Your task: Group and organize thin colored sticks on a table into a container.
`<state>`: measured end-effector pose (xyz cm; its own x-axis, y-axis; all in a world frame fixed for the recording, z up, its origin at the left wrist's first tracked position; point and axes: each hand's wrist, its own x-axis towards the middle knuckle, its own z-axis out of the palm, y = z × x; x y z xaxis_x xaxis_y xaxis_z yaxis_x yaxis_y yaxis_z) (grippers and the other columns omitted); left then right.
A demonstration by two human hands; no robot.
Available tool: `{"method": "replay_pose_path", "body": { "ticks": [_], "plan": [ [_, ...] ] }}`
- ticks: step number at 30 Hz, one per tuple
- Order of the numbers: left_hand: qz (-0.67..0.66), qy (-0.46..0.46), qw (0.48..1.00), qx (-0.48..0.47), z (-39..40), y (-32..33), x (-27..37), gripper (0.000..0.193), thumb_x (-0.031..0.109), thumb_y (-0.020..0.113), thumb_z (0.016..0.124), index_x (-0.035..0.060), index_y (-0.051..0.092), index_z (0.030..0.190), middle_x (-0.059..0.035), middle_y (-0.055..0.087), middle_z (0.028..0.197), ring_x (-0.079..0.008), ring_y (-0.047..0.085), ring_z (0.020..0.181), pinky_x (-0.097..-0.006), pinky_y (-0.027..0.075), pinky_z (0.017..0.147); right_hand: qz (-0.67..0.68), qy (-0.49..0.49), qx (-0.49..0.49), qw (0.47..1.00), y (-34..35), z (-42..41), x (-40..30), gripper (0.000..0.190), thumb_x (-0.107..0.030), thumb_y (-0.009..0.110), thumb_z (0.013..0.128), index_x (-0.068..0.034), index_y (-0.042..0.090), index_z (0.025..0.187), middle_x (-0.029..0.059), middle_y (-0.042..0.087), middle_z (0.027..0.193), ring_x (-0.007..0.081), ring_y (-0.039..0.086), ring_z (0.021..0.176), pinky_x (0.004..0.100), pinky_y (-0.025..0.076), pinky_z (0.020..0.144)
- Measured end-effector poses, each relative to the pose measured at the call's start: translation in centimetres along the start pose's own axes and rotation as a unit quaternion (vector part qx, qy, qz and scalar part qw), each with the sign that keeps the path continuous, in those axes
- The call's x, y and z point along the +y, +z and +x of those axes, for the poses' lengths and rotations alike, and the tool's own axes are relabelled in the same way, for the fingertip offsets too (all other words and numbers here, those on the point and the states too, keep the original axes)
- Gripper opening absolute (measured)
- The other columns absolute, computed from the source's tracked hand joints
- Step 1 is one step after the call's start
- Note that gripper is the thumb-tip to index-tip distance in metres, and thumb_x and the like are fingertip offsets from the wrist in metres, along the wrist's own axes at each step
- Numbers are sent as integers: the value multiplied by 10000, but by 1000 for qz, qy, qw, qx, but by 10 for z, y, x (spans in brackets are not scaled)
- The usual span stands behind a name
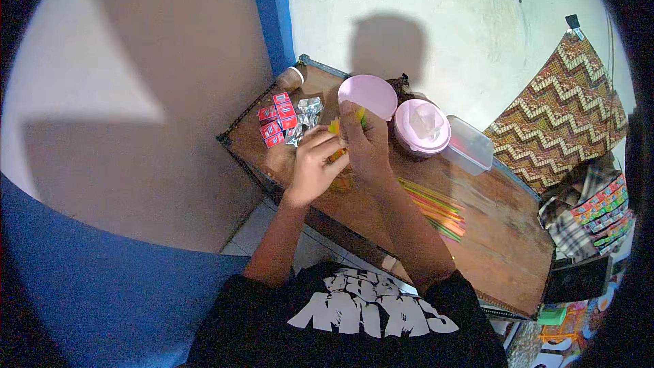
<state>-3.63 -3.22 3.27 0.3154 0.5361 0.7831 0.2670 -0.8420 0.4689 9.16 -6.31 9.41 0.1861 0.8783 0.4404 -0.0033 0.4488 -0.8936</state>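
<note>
Both hands meet above the wooden table, close together. My left hand (pixel 312 166) is curled with its fingers around a small cluster of yellow, green and orange pieces (pixel 334 125), largely hidden by the fingers. On the other side, my right hand (pixel 369 145) grips the same cluster, its thumb raised and a green-yellow bit showing beside it. What the pieces are is too blurred to tell. Under my hands lies something yellowish (pixel 343 182), partly covered. To the right of my right forearm, a bundle of long thin coloured sticks or straws (pixel 437 209) rests on the tabletop.
Small red boxes (pixel 276 120) and crumpled silver foil (pixel 309 110) lie at the left on the wooden table (pixel 500 245). A pale cup (pixel 290 78) stands behind. Along the wall are a pink lid (pixel 368 96), a pink-lidded tub (pixel 422 128) and a clear plastic box (pixel 469 145).
</note>
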Motion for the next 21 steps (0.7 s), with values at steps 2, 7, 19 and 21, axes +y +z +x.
{"method": "replay_pose_path", "body": {
  "ticks": [2, 7, 19, 21],
  "plan": [
    [-13, -9, 1000, 6, -1, 2, -6, 214, 85, 833, 740, 20, 723, 911, -133, 719, 911, -355, 685, 896, -444, 530, 923, -32, -14, -15, 999, 2, 0, -1, 407, -358, 564, 1087, -33, 623, 847, -38, 555, 728, 53, 469, 701, 285, 390, 587],
    [-3, 46, 999, -3, -2, 5, -12, 214, 87, 839, 695, 33, 731, 871, -115, 715, 914, -321, 683, 963, -472, 508, 969, 20, 37, 19, 999, -2, 2, 22, 381, -343, 587, 1077, -41, 626, 848, -27, 573, 724, 61, 470, 695, 296, 400, 589],
    [44, 39, 998, 26, -31, 15, -40, 251, 177, 890, 618, 155, 788, 846, -140, 579, 1436, -446, 426, 1396, -561, 350, 1147, 78, 113, -22, 990, -4, -9, 53, 461, -374, 433, 1109, -134, 475, 717, -43, 400, 637, 94, 348, 583, 296, 263, 525],
    [17, 32, 998, 45, -34, 18, -37, 286, 173, 893, 624, 126, 782, 884, -183, 559, 1442, -457, 455, 1370, -555, 372, 1134, 87, 106, -12, 990, -2, -15, 51, 460, -360, 428, 1111, -132, 463, 713, -40, 406, 638, 92, 352, 583, 298, 257, 524]
  ]
}}
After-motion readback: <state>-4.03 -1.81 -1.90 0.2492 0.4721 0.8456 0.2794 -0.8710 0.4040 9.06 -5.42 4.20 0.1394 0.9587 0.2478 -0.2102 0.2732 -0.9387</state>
